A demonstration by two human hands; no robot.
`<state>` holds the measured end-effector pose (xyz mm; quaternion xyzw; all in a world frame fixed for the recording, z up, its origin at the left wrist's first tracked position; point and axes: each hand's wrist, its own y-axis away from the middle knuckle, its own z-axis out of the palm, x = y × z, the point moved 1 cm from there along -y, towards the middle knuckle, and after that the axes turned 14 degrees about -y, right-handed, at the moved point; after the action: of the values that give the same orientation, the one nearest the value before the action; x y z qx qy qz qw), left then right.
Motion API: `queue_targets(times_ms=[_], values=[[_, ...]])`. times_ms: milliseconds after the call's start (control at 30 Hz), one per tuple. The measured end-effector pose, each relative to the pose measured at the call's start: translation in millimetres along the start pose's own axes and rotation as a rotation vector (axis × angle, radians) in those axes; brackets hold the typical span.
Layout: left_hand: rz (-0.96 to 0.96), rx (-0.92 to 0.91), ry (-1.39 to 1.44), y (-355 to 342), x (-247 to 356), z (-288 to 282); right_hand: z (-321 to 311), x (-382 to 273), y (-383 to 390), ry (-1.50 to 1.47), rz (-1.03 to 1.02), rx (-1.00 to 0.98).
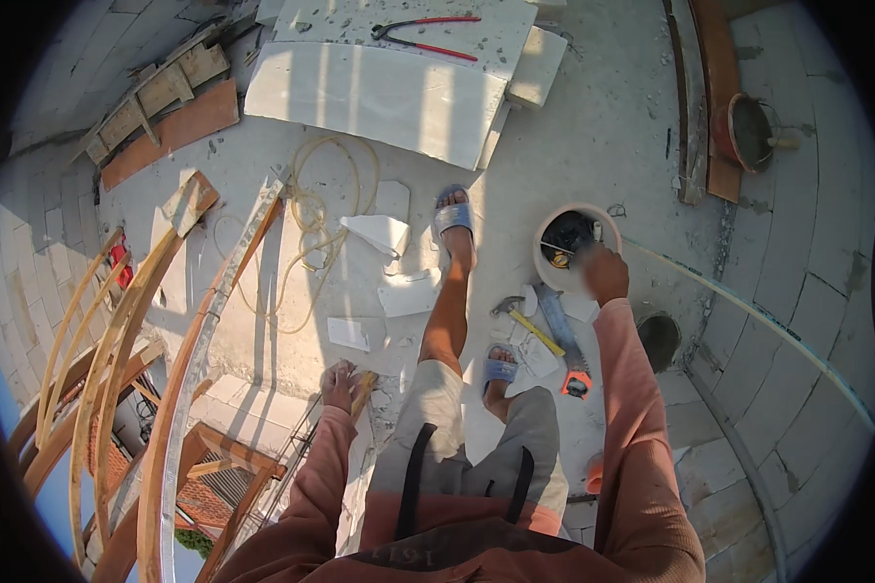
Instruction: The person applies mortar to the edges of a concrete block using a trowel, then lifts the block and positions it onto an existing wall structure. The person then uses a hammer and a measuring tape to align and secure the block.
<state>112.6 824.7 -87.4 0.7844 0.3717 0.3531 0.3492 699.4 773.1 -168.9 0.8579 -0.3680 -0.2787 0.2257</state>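
My right hand point(601, 272), blurred, is at the near rim of a pale bucket point(548, 264) holding dark items and small tools point(562, 238); what its fingers hold, if anything, is unclear. My left hand point(340, 384) rests with fingers apart at the ledge by my left leg, beside a short wooden piece point(363, 393). Below the bucket lie a yellow-handled hammer point(527, 323) and a handsaw point(560, 321) with an orange handle, among white block offcuts point(374, 231).
A large white block stack point(379, 107) carries red-handled pliers point(428, 51). A coiled hose point(316, 160) lies left of my feet. Curved wooden frames point(131, 321) edge the left drop. A long pipe point(749, 306), round tub point(659, 340) and boards point(724, 117) are at right.
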Motion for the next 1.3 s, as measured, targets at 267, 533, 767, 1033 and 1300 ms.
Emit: queue_targets(times_ms=[267,533,767,1033,1300], values=[[0.743,0.406,-0.510,-317.5,452.3,-17.7,-8.4,-175.6,-170.7,-1.117,0.099,0.096],[0.613,0.196,-0.587,-456.3,667.8,-24.1,40.8,-239.9,-241.3,-1.532,0.220,0.089],[0.319,-0.199,-0.242,-441.9,603.8,70.1,53.8,-205.9,-231.0,-1.432,0.114,0.182],[0.588,-0.024,-0.565,-394.9,597.4,47.6,71.7,-192.6,-170.6,-1.600,0.282,0.161],[0.910,0.084,-0.850,-408.0,615.4,57.2,79.8,-179.2,-138.6,-1.628,0.341,0.300]])
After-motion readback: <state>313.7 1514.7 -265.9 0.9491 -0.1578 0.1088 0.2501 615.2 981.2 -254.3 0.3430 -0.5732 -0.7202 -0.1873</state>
